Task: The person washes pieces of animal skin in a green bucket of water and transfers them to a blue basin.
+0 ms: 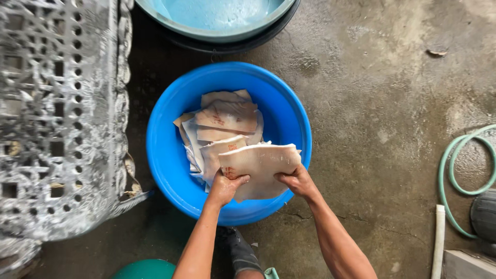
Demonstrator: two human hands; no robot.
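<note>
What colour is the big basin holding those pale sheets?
Bright blue basin, clearest in the head view.

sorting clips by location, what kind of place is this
Probably an outdoor wash or food-prep yard: wet, cracked concrete floor, a green hose, and a blue basin of pale slabs on the ground.

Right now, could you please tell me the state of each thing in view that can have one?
Left hand: gripping the top slab's lower left corner.
Right hand: gripping the same slab's lower right edge.
Top slab: pale, flat, held over the basin.
Other slabs: stacked loosely inside the basin.
Blue basin: upright on the floor.
Teal basin: upright, wet inside.
Green hose: coiled on the floor.
Concrete floor: damp, cracked.
</note>
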